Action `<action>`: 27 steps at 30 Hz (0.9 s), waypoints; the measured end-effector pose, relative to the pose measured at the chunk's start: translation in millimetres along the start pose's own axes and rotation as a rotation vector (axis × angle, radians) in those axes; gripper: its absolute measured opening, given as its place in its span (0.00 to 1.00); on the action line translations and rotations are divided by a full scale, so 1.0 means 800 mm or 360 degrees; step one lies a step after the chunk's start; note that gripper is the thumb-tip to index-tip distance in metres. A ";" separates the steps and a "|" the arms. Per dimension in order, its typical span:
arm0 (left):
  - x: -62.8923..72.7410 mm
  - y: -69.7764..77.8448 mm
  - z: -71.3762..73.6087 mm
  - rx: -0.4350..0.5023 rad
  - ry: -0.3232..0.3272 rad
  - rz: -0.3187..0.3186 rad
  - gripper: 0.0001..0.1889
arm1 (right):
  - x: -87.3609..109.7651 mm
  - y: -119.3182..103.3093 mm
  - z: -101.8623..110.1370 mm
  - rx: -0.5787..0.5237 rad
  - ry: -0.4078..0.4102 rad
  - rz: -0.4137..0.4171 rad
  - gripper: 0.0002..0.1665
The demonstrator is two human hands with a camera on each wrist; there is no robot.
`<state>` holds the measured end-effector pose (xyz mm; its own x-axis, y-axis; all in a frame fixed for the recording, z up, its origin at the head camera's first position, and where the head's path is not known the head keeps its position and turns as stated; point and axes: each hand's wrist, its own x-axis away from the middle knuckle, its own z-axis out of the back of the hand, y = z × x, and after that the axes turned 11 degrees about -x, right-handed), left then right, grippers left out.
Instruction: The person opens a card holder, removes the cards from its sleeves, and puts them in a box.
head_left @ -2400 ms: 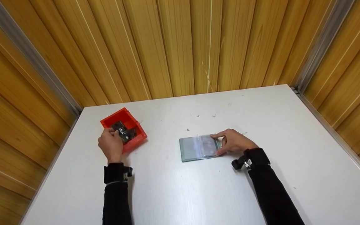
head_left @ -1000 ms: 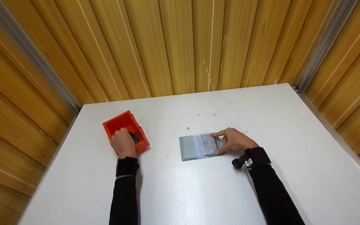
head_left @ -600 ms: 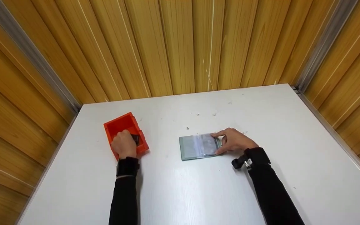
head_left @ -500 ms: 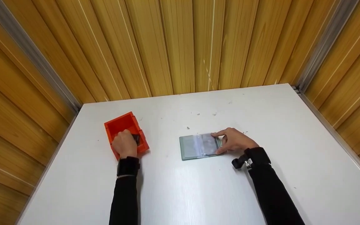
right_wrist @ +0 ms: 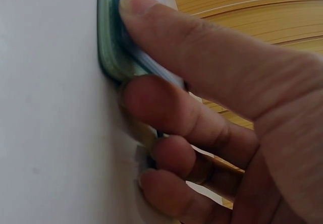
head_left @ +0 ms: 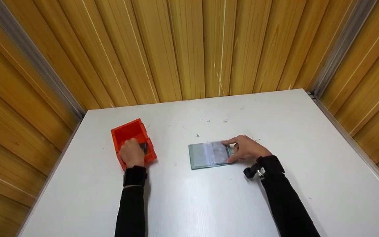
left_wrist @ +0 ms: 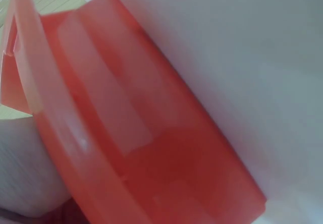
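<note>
My left hand (head_left: 132,153) reaches down into an orange-red plastic bin (head_left: 114,140) at the left of the table. Its fingers are hidden inside, and I cannot tell whether they grip anything. Beside its knuckles shows part of a black card (head_left: 143,147). The left wrist view is filled by the outside of the bin wall (left_wrist: 166,148), with part of the hand behind the rim. At mid-table, clear plastic zip bags (head_left: 214,152) lie on a greenish glass-like plate (head_left: 197,156). My right hand (head_left: 247,148) pinches their right end between thumb and forefinger; its other fingers curl underneath (right_wrist: 171,193).
The white table (head_left: 176,197) carries several small dark marks or scraps beyond the plate. Wood-look panel walls (head_left: 189,49) enclose its back and sides. Both wrists wear black camera bands (head_left: 270,167).
The left hand has moved from the bin's left rim deeper into it, covering the "Vip" card lettering seen earlier. The bin has shifted slightly right and toward me. The right hand stays put.
</note>
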<state>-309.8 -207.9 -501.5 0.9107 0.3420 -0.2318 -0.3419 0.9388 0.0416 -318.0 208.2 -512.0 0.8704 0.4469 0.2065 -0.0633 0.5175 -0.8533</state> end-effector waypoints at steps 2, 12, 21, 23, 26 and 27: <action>-0.001 -0.001 0.000 0.0004 0.0007 0.0003 0.10 | 0.000 -0.001 0.000 -0.0002 -0.0007 0.0001 0.48; -0.003 0.000 0.013 0.0085 0.0041 0.0002 0.12 | -0.001 0.000 0.001 0.0008 -0.0018 -0.0016 0.49; -0.002 0.015 0.053 0.0215 0.0405 0.0023 0.13 | 0.001 -0.003 0.000 0.0022 -0.0019 -0.0047 0.48; 0.003 0.029 0.059 0.0310 0.0456 -0.0080 0.13 | 0.000 -0.003 0.000 0.0022 -0.0021 -0.0052 0.48; 0.014 0.055 0.062 0.0518 0.0408 -0.0342 0.11 | 0.000 -0.003 0.001 0.0028 -0.0027 -0.0041 0.49; 0.018 0.063 0.062 0.0588 0.0348 -0.0454 0.11 | 0.000 -0.003 0.002 0.0025 -0.0031 -0.0039 0.49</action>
<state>-302.1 -153.2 -454.3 0.8725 0.0905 -0.4802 0.0538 0.9590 0.2784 -318.7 207.8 -509.6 0.8623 0.4479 0.2363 -0.0502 0.5400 -0.8402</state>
